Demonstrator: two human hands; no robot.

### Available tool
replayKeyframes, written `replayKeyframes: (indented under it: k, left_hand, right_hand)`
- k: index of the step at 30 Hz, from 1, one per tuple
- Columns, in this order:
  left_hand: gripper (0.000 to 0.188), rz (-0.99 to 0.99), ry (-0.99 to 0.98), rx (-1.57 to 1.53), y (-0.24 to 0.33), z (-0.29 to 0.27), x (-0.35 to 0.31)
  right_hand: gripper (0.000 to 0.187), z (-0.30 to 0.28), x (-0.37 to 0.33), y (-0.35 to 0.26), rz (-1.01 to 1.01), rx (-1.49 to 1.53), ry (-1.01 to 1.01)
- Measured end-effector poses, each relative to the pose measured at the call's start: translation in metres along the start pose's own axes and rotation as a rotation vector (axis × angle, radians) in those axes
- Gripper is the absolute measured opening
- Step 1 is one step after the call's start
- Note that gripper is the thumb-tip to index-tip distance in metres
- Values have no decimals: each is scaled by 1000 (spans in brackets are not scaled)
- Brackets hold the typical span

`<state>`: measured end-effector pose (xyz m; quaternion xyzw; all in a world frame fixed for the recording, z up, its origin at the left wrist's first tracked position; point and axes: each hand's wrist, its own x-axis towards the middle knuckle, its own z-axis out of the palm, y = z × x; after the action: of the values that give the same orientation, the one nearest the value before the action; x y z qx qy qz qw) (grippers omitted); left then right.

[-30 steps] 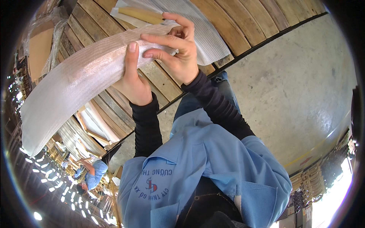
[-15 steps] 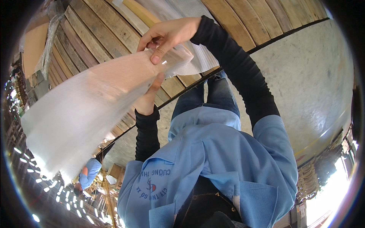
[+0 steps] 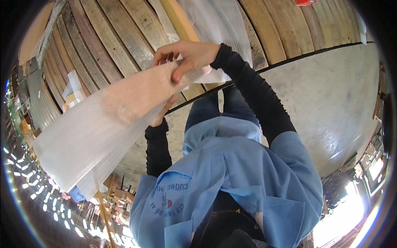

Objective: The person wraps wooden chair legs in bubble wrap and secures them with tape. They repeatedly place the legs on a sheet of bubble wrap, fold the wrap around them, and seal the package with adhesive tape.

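Note:
A long flat tan piece (image 3: 132,89), seemingly a board, shows through a translucent white foam sheet (image 3: 68,149) wrapped around it. The loose end of the sheet spreads out toward the lower left. My right hand (image 3: 188,58) bends over the upper end of the wrapped piece, its thumb on the near face and its fingers curled over the far edge. Lower along the near edge, my left hand (image 3: 163,112) holds the piece from below; its thumb shows, while its other fingers are hidden behind the sheet.
Beneath the piece lies a slatted wooden tabletop (image 3: 109,31). More foam sheeting (image 3: 215,25) and a yellowish strip (image 3: 175,18) rest on it. A red object (image 3: 305,2) sits at the top edge. Concrete floor (image 3: 318,91) extends to the right; clutter fills the lower left.
The wrapped piece's loose end has risen and narrowed at the left, uncovering a white item on the table. My right hand has shifted slightly right and down. The red object has come into view.

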<state>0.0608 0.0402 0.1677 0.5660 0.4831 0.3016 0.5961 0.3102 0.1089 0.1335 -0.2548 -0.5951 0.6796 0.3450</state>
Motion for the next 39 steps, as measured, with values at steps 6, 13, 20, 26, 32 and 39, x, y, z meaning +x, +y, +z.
replayKeyframes:
  k: [6, 13, 20, 26, 32, 39]
  left_hand:
    - [112, 226, -66, -126, -32, -44, 4]
    - [106, 22, 303, -859, -66, -56, 4]
    - [83, -173, 1077, -559, -152, -101, 44]
    - [95, -501, 847, -489, -172, -137, 13]
    - [98, -793, 311, 816, -111, -156, 15]
    - [97, 205, 350, 505, 21, 26, 61]
  right_hand:
    - [45, 8, -17, 27, -70, -124, 535]
    - [52, -38, -110, 161, 852, -1098, 1509]
    - [40, -54, -112, 173, 699, -972, 1245]
    - [22, -58, -129, 93, 378, -234, 1316]
    - [22, -42, -54, -8, 133, -717, 1156]
    - [18, 25, 123, -30, -264, -991, 680]
